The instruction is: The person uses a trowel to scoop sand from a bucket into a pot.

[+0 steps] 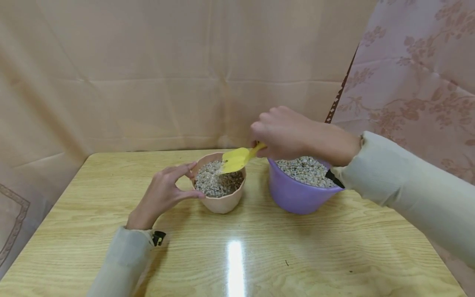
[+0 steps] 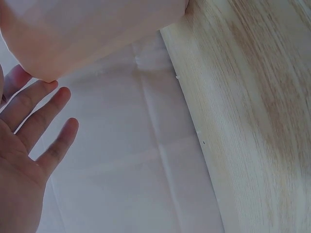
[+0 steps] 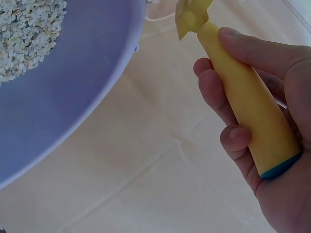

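Right hand [image 1: 285, 132] has its fingers wrapped round the yellow scoop [image 1: 237, 159], blade hanging over the gravel in the pink pot [image 1: 222, 202] mid-table. Left hand [image 1: 163, 192] cups that pot's left side, fingers fairly straight. Purple bowl [image 1: 293, 194] of gravel sits just right of it.

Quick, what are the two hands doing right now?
Left hand: open, thumb and fingers steadying the rim of the pink pot.
Right hand: gripping the yellow scoop by its handle, over the pink pot.
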`<act>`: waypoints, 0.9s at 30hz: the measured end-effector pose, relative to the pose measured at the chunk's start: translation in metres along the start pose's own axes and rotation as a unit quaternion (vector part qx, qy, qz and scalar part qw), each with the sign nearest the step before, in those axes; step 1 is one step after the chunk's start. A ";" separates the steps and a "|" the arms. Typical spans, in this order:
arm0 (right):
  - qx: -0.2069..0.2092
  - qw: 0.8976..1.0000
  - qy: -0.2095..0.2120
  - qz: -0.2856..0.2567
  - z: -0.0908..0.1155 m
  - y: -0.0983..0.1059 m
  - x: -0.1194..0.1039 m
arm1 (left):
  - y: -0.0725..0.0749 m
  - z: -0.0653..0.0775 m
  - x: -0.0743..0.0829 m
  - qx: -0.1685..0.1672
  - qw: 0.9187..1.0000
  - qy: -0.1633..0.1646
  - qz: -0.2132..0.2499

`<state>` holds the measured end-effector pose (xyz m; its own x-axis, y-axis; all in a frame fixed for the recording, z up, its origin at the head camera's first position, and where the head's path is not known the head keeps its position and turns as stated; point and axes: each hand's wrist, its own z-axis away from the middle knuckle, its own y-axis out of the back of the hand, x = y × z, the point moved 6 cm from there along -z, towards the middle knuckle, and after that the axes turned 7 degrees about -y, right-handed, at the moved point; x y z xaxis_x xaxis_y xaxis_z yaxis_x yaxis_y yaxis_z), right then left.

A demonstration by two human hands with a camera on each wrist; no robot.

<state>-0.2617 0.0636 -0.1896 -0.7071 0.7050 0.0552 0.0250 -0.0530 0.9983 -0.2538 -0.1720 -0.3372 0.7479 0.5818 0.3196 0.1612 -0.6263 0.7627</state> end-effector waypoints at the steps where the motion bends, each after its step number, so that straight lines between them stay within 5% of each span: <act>1: 0.000 1.000 0.000 0.000 0.001 0.001 0.000 | 0.000 0.000 0.000 -0.001 1.000 0.000 0.000; 10: 0.012 1.000 -0.007 0.005 0.005 0.004 0.005 | 0.000 0.002 -0.002 -0.004 1.000 0.004 -0.003; 27: 0.108 0.993 -0.044 -0.032 0.043 0.025 0.043 | 0.005 -0.004 0.000 -0.011 1.000 -0.004 -0.009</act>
<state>-0.2615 0.1231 -0.1612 -0.6473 0.7621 -0.0157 0.1396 0.1388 0.9804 -0.2560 -0.1735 -0.3309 0.7498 0.5892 0.3009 0.1616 -0.6042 0.7803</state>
